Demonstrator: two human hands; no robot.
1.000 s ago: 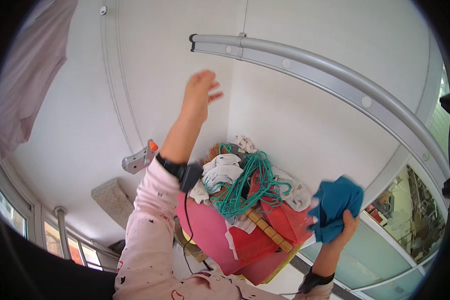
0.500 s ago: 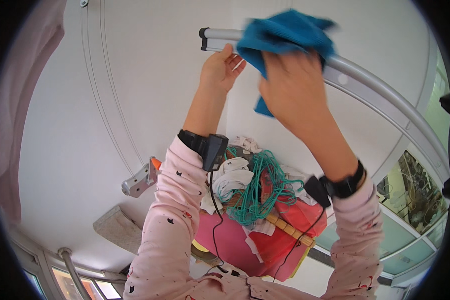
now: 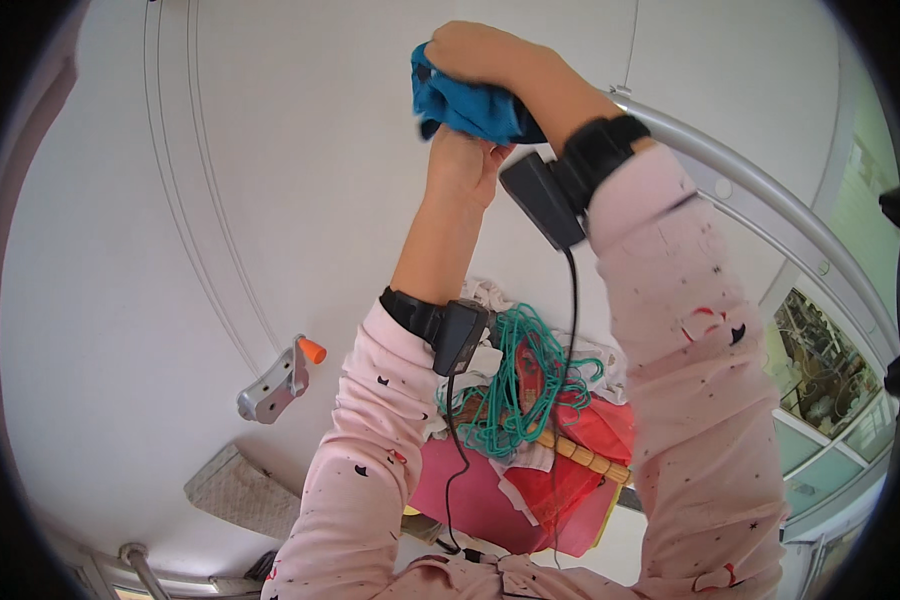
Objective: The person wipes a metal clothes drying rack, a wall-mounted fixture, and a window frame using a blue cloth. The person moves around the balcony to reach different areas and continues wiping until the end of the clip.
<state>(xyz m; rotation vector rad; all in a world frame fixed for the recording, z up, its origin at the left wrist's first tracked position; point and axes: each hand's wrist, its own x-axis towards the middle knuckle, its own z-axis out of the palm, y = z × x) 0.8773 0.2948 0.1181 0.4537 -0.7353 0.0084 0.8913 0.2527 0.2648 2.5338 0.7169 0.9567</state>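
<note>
A blue cloth [image 3: 465,108] is bunched over the left end of a long silver drying-rack rail [image 3: 725,160], hiding that end. My right hand [image 3: 477,50] reaches across from the right and presses the cloth from above, its fingers closed around it and partly hidden. Just under the cloth, my left hand [image 3: 460,168] is raised at the rail's end with its fingers curled; the cloth covers their contact with the rail. Each wrist wears a black strap with a small box and cable.
A heap of green hangers [image 3: 520,385], clothes and red bags lies below. On the left wall sits a grey crank [image 3: 275,385] with an orange knob, under thin cables [image 3: 175,165]. A grey padded board [image 3: 238,487] is lower left; glass panes [image 3: 825,470] stand right.
My right hand has moved left with the blue cloth, from further along the rail to its end. The cloth now covers the end cap. My left hand sits slightly lower in view.
</note>
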